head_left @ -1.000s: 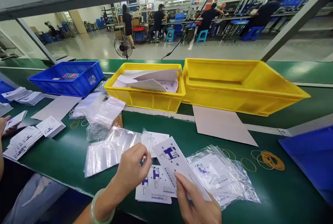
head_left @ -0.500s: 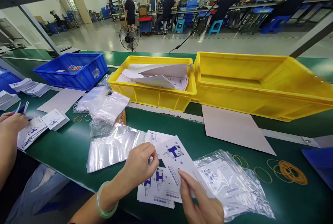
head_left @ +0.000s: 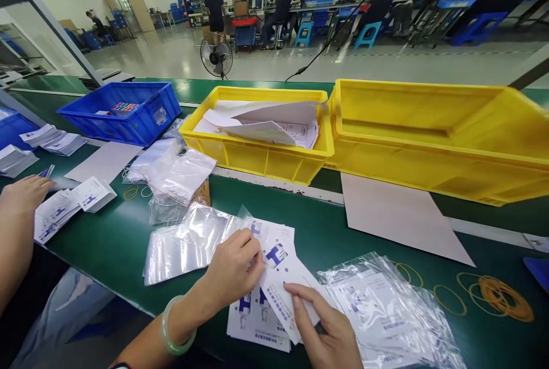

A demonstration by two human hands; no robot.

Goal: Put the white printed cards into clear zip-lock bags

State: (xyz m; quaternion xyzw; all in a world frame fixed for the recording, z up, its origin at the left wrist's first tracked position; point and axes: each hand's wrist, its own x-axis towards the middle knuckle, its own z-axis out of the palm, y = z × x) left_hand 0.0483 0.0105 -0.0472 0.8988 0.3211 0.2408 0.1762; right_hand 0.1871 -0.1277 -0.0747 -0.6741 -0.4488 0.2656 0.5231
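My right hand (head_left: 328, 329) pinches a printed leaflet (head_left: 300, 272) between thumb and forefinger, tilted above the near edge of the green desk (head_left: 317, 217). My left hand (head_left: 235, 263), its fingers pressed together, meets the corner of a stack of clear bags (head_left: 180, 249); I cannot tell whether film lies between them. More leaflets (head_left: 257, 329) lie underneath. Towards the desk's right end are bagged leaflets (head_left: 377, 312), then rubber bands (head_left: 501, 297). Two yellow bins (head_left: 261, 157) line the far edge; near the left end, a co-worker's hand (head_left: 28, 191) is beside other leaflets.
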